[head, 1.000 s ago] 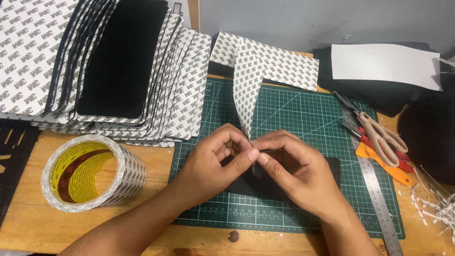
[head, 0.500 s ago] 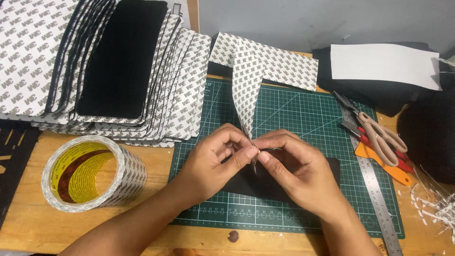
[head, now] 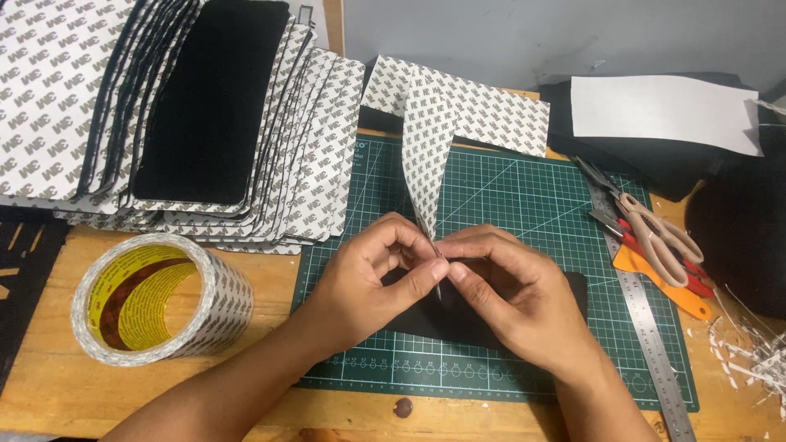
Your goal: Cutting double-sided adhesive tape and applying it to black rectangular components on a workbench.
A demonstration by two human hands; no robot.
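No true packages, signs or screens show here — only printed backings and one blank label-like sheet. At the far right, a plain white rectangular sheet [head: 667,113] lies flat on black material. The tape roll [head: 160,299] at the left stands on its side on the table, its outer wrap white with a repeated grey print, its core yellow and red. The stacked pads [head: 164,123] at upper left carry the same white-and-grey patterned liner — edges black.

A craft workshop: green cutting mat [head: 524,196] mid-frame, steel ruler [head: 647,319] and scissors [head: 655,233] right, tape roll [head: 160,299] lower left on the wooden tabletop [head: 49,393].
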